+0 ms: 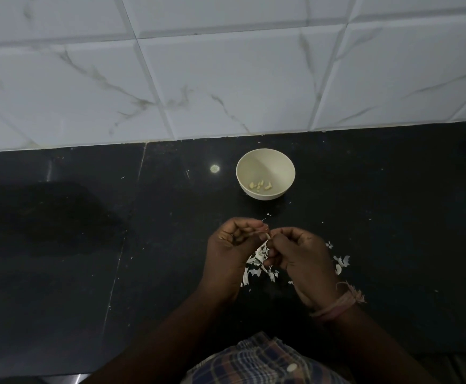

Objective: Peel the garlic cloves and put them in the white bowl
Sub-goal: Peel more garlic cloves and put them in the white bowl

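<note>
A small white bowl stands on the black counter near the tiled wall, with several peeled garlic cloves at its bottom. In front of the bowl, my left hand and my right hand meet fingertip to fingertip above the counter. Both pinch one small pale garlic clove between them; most of it is hidden by my fingers. White garlic skins lie scattered on the counter under and between my hands.
More loose skins lie to the right of my right wrist. The black counter stretches left and right. A white marble-tiled wall rises behind the bowl. A light reflection shines left of the bowl.
</note>
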`<control>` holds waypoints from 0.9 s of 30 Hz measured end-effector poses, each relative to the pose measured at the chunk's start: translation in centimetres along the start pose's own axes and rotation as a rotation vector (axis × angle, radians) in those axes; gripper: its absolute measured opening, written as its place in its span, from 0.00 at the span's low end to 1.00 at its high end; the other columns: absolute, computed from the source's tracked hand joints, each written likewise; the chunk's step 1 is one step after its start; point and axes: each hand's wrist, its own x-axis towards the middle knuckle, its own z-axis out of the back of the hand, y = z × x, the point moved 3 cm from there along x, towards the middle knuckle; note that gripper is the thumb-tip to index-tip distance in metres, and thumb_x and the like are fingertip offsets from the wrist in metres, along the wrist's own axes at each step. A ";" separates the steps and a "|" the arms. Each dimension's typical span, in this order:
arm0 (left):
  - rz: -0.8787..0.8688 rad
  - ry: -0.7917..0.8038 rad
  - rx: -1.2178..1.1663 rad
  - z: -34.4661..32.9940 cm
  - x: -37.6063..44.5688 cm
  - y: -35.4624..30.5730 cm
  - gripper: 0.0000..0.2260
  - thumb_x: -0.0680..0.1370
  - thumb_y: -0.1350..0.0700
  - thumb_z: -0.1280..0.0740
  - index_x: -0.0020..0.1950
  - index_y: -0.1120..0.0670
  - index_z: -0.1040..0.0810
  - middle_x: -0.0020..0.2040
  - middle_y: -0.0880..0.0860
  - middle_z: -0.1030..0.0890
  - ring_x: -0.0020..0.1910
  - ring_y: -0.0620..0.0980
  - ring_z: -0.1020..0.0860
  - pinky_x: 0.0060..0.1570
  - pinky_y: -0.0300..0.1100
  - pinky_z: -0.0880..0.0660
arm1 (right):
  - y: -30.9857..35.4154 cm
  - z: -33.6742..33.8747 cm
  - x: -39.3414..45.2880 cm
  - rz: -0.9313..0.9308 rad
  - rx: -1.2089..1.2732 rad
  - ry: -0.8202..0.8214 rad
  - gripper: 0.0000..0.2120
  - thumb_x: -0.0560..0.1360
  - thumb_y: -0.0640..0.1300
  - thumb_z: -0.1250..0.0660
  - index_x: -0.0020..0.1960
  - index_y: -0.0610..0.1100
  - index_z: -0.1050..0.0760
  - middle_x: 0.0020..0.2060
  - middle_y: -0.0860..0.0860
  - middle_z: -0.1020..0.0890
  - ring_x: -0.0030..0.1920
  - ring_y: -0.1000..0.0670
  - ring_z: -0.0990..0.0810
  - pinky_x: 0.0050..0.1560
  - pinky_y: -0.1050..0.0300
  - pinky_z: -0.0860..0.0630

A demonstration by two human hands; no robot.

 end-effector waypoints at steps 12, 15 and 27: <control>0.113 -0.065 -0.194 0.1 0.5 0.6 0.13 0.73 0.74 0.30 0.50 0.59 0.17 0.48 0.61 0.16 0.50 0.56 0.17 0.56 0.50 0.20 | 1.1 -0.3 -0.4 0.182 -0.302 -0.010 0.03 0.76 0.36 0.29 0.46 0.41 0.18 0.34 0.46 0.15 0.32 0.46 0.15 0.34 0.55 0.18; 0.163 -0.083 -0.256 -0.1 0.5 0.6 0.13 0.73 0.76 0.32 0.51 0.61 0.19 0.46 0.58 0.16 0.47 0.52 0.16 0.50 0.44 0.18 | 1.3 -0.2 -0.4 0.201 -0.391 -0.015 0.01 0.76 0.39 0.27 0.45 0.43 0.18 0.35 0.48 0.15 0.32 0.47 0.15 0.30 0.60 0.22; 0.215 -0.085 -0.276 -0.6 1.1 0.6 0.11 0.74 0.75 0.32 0.50 0.61 0.19 0.44 0.57 0.15 0.46 0.50 0.15 0.49 0.42 0.18 | 1.6 0.2 0.8 0.264 -0.496 0.029 0.02 0.77 0.40 0.29 0.46 0.45 0.19 0.34 0.51 0.16 0.29 0.50 0.17 0.30 0.61 0.23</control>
